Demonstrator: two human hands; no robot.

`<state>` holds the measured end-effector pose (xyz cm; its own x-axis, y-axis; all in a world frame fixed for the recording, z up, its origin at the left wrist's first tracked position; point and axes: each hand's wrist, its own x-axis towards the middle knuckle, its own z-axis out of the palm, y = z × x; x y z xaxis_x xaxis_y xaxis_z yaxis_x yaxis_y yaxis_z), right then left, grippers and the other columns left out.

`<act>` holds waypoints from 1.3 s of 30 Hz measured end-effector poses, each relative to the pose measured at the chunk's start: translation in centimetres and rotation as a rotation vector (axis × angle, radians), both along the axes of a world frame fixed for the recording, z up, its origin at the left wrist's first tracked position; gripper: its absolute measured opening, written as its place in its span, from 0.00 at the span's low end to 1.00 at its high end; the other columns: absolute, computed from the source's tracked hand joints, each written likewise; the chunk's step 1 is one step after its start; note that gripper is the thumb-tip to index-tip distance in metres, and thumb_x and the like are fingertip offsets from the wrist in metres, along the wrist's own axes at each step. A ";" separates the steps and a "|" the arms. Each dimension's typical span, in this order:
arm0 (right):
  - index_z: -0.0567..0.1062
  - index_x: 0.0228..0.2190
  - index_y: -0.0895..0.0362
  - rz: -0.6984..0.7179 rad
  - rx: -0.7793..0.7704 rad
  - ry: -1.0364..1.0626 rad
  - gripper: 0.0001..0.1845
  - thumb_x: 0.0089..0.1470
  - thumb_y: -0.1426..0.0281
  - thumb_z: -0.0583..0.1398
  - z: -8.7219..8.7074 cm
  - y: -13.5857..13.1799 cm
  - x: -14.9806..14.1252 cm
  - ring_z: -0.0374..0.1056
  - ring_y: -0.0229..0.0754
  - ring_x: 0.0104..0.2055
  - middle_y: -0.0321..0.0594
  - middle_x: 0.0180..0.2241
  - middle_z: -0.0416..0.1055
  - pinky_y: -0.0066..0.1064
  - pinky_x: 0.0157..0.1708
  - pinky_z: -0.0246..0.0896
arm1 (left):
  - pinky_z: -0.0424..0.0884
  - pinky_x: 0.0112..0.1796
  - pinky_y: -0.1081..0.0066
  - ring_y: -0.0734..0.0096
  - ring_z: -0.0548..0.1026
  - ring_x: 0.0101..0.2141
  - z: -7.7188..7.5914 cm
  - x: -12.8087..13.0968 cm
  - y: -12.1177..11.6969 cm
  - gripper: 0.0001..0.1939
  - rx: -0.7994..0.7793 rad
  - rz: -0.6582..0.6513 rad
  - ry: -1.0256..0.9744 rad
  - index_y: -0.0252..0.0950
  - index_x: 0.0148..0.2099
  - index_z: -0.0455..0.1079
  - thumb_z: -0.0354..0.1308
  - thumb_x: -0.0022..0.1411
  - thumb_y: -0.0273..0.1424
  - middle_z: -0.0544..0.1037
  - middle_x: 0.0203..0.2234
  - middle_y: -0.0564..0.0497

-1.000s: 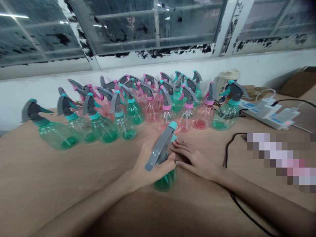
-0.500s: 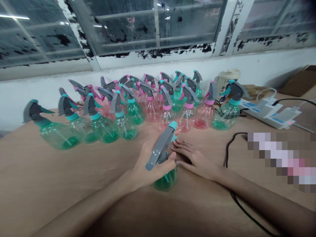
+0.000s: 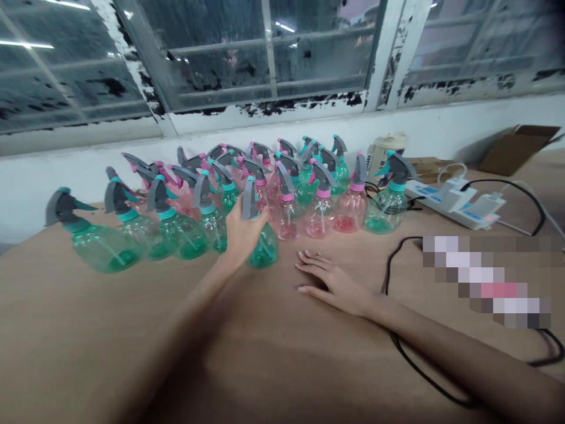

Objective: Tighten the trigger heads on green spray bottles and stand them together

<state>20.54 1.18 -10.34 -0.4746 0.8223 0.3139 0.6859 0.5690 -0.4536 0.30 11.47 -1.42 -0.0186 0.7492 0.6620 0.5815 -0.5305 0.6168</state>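
My left hand (image 3: 242, 231) is wrapped round the neck of a green spray bottle (image 3: 263, 248) with a grey and teal trigger head. That bottle is upright in the front row, between a clear green spray bottle (image 3: 212, 222) on its left and a pink spray bottle (image 3: 289, 217) on its right. The fingers on its far side are hidden. My right hand (image 3: 338, 285) rests on the table with its fingers stretched out and nothing in them. Several more green and pink spray bottles stand behind and to both sides.
At the right, a white power strip (image 3: 459, 206) holds plugged-in chargers, and a black cable (image 3: 388, 265) loops past my right forearm. A paper cup (image 3: 375, 154) and a cardboard box (image 3: 514, 150) stand near the wall. A pixelated patch covers part of the right side.
My left hand has carried the green spray bottle forward and left, from beside my right hand to the front row. My right hand stays on the table. The view has shifted slightly.
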 end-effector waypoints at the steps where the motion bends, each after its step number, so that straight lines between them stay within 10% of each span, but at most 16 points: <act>1: 0.68 0.56 0.57 0.004 0.001 0.003 0.30 0.60 0.51 0.52 -0.1 0.1 0.0 0.49 0.48 0.66 0.46 0.62 0.59 0.47 0.65 0.45 | 0.70 0.38 0.66 0.68 0.72 0.30 0.0 0.1 0.6 0.16 0.021 0.027 0.009 0.37 0.46 0.70 0.61 0.54 0.33 0.76 0.30 0.52; 20: 0.68 0.56 0.56 0.017 0.026 0.037 0.30 0.59 0.51 0.52 0.1 0.2 -0.1 0.51 0.49 0.66 0.47 0.61 0.59 0.49 0.63 0.47 | 0.67 0.48 0.57 0.52 0.74 0.46 0.4 -0.1 5.1 0.19 0.080 0.085 0.072 0.36 0.47 0.68 0.59 0.60 0.43 0.77 0.45 0.41; 29: 0.68 0.55 0.59 0.011 0.041 0.014 0.31 0.59 0.51 0.52 0.1 0.3 -0.2 0.51 0.50 0.65 0.49 0.61 0.60 0.48 0.63 0.47 | 0.55 0.59 0.49 0.47 0.58 0.62 1.8 -0.3 0.9 0.41 -0.067 0.082 0.074 0.32 0.66 0.47 0.61 0.56 0.35 0.60 0.62 0.33; 39: 0.69 0.55 0.57 0.013 0.046 0.048 0.31 0.59 0.51 0.53 -0.1 0.3 -0.2 0.53 0.51 0.65 0.49 0.61 0.60 0.50 0.62 0.49 | 0.56 0.59 0.52 0.55 0.57 0.61 -0.8 -0.4 -5.8 0.31 0.132 0.018 0.209 0.38 0.65 0.50 0.54 0.61 0.32 0.58 0.59 0.39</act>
<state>20.31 1.51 -10.43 -0.4683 0.8005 0.3740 0.6567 0.5986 -0.4588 -0.14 5.65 -2.23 0.1162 0.6566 0.7453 0.6995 -0.5868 0.4078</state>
